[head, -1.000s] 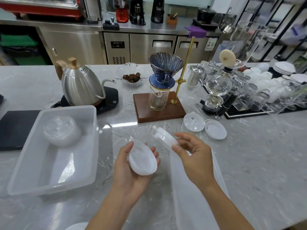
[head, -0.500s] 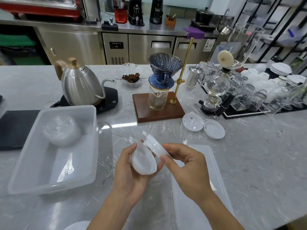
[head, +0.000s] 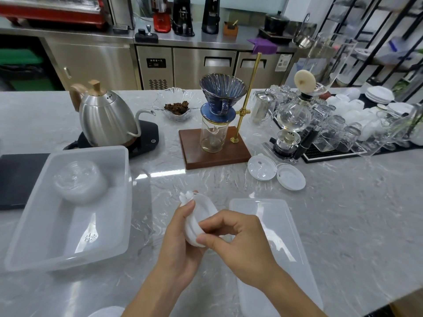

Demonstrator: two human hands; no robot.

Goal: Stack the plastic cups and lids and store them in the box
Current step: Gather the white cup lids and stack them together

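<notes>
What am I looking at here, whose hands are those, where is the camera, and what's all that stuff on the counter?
No machine here: a person wears a camera on the head, so the one picture looks forward and down at their own hands. The left hand and right hand together hold white plastic lids, pressing them into a stack. On the marble counter, the clear box at left already holds a stack of clear lids. The box's flat cover lies under the right arm. Two more white lids wait further back. Behind them stand a kettle, a blue coffee dripper on a wooden stand, and glassware.
</notes>
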